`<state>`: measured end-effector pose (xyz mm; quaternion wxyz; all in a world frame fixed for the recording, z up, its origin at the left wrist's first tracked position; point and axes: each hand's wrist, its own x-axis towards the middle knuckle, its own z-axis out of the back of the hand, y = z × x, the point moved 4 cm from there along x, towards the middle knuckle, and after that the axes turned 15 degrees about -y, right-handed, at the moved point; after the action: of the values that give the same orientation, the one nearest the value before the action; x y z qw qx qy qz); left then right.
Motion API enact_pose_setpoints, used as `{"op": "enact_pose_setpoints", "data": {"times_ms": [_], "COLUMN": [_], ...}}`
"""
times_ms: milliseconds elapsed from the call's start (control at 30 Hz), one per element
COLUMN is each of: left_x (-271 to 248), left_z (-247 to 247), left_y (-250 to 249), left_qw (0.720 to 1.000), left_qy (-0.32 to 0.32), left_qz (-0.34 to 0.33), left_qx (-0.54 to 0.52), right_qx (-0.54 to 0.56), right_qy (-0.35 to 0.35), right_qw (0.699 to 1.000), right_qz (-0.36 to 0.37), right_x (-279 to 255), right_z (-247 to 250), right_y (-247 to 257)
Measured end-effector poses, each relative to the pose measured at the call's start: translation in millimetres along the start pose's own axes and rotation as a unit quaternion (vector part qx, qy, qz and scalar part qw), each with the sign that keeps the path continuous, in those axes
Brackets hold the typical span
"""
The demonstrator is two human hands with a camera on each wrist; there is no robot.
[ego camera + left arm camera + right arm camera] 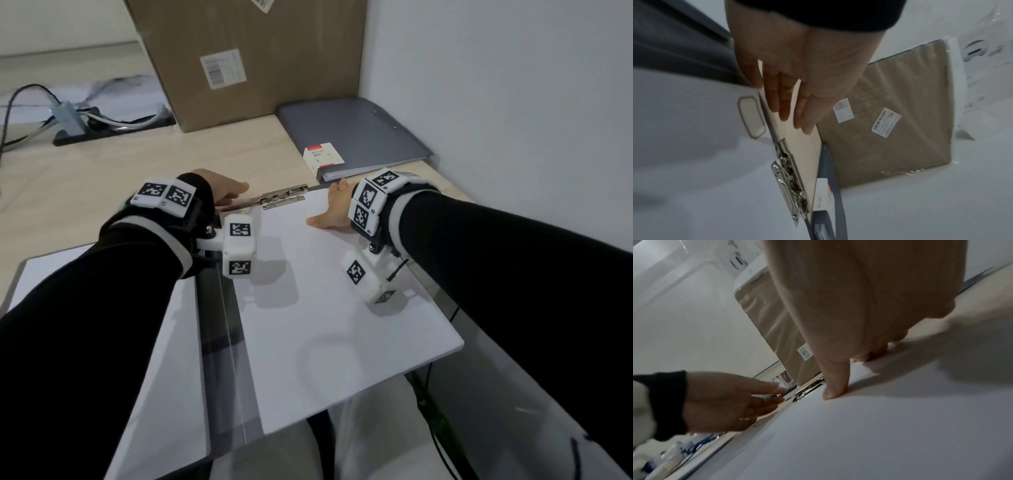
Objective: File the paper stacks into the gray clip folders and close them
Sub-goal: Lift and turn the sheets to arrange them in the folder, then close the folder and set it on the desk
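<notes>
Clip (283, 200): lay just right of left hand (224, 192), long axis along paper stack (329, 308) top edge.
Left fingers: straight, loose.
Right hand (331, 211): splayed flat on paper.

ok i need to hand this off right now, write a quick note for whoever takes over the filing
Left hand: fingers out straight at the far edge of the open folder, just left of the metal clip; whether it touches the clip's lever is unclear.
Right hand: thumb and fingertips press the far right corner of the paper stack, holding it in place.
The stack lies on the open folder's right half, its top edge at the clip.
Done: one closed gray folder with paper inside lies by the wall.
Left: clamp this stack, then close the cover. More white paper lies on the left half.
</notes>
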<state>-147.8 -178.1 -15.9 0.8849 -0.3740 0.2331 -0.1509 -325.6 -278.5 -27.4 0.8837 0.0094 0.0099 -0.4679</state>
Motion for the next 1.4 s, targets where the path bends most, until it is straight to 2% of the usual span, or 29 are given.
{"op": "enact_pose_setpoints", "data": {"times_ms": [67,267,433,567,667,867,1100,1233,1267,1333,1400], "left_x": [-7.5,-38.7,-61.9,-87.5,-104.8,-127.4,-134.0,-134.9,-136.9,-143.8,-140.9], "left_z": [13.0,69.8,125.0,159.6,179.5,185.4,195.8,211.4,215.9,225.3,237.9], "left_y": [-3.2,23.8,90.9,138.8,167.0,206.7,214.1,206.0,203.4,194.4,184.9], "left_qw": [0.998,0.99,0.984,0.972,0.963,0.96,0.952,0.955,0.958,0.968,0.96], "left_qy": [-0.039,-0.072,-0.158,-0.227,-0.256,-0.235,-0.229,-0.219,-0.232,-0.241,-0.265], "left_qz": [-0.041,-0.106,-0.075,-0.05,-0.03,0.042,0.092,0.061,0.056,0.062,0.066], "left_qx": [-0.038,-0.061,-0.027,0.025,0.076,0.148,0.18,0.191,0.159,0.02,-0.065], "right_qx": [-0.012,0.024,0.125,0.13,0.129,0.059,0.022,0.051,0.06,0.082,0.114], "right_qy": [-0.012,-0.035,0.004,0.021,0.03,0.075,0.087,0.106,0.109,0.114,0.104], "right_qw": [1.0,0.998,0.985,0.973,0.968,0.971,0.973,0.97,0.97,0.969,0.968], "right_qz": [0.011,0.04,0.117,0.188,0.215,0.218,0.214,0.212,0.208,0.204,0.199], "right_x": [-3.7,-25.2,-70.8,-107.9,-128.9,-147.2,-147.5,-145.7,-144.9,-144.7,-147.7], "right_z": [7.6,35.3,38.3,28.5,21.8,3.4,0.7,-7.3,-8.0,-7.0,0.6], "right_y": [1.4,32.9,73.6,104.6,120.6,125.6,130.2,132.6,133.2,134.2,134.2]}}
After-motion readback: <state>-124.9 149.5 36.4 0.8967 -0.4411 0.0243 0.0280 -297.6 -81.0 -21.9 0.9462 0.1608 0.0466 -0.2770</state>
